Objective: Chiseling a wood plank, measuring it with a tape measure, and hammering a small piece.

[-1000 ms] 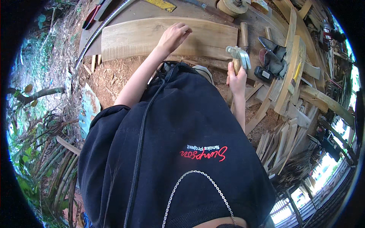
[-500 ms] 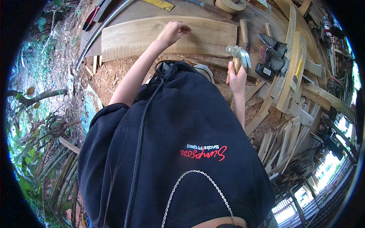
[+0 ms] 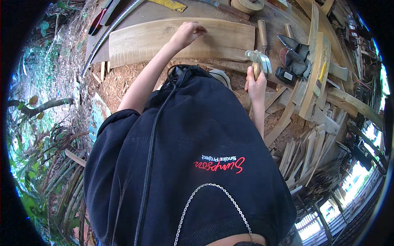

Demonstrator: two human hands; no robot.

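A wide, pale wooden board (image 3: 135, 43) lies across the workbench in front of me. My left hand (image 3: 186, 35) is over the middle of this board with its fingers curled together in a pinch; whatever they may hold is too small or hidden to make out. In my right hand (image 3: 256, 84) is a claw hammer (image 3: 256, 61), gripped by its wooden handle just under the head. The metal head points up, close to the board's right end and near its lower corner. Beyond it a wooden-handled tool (image 3: 263, 35) lies on the bench.
A yellow measuring square (image 3: 170, 5) and a long saw blade (image 3: 110, 33) lie along the far left. To the right sit a black battery pack (image 3: 285, 75), a dark glove-like item (image 3: 296, 57) and stacked wood strips (image 3: 316, 78). Wood scraps (image 3: 308, 151) pile up lower right.
Hardly anything differs. The hammer head and the left hand stay in nearly the same places, and the view has shifted very slightly.
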